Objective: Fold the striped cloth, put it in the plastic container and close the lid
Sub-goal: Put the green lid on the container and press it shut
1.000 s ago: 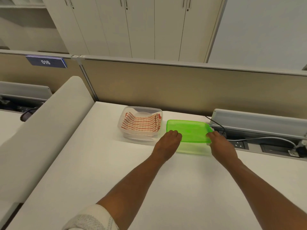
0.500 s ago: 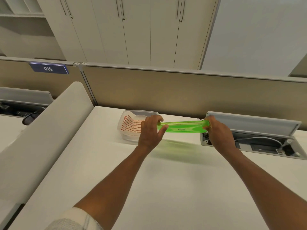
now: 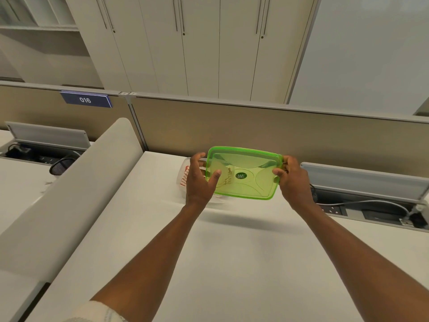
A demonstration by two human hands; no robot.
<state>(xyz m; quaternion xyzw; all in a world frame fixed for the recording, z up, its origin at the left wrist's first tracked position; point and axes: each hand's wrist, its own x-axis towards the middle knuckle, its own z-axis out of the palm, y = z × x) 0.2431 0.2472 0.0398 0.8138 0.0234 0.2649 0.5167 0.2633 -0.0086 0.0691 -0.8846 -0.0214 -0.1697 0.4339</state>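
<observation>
Both hands hold a translucent green lid (image 3: 246,174) up in the air, tilted with its flat face toward me. My left hand (image 3: 200,182) grips its left edge, my right hand (image 3: 293,180) its right edge. Behind and below the lid's left part sits the clear plastic container (image 3: 181,180) on the white desk. The folded red-and-white striped cloth (image 3: 185,176) lies inside it, mostly hidden by my left hand and the lid.
A beige partition (image 3: 232,126) runs along the desk's far edge. An open cable tray (image 3: 371,205) with sockets and a grey cable lies to the right. A white curved divider (image 3: 76,194) borders the desk on the left.
The lid was lifted off the desk beside the container, then raised and tipped from edge-on to face me, moving left over the container.
</observation>
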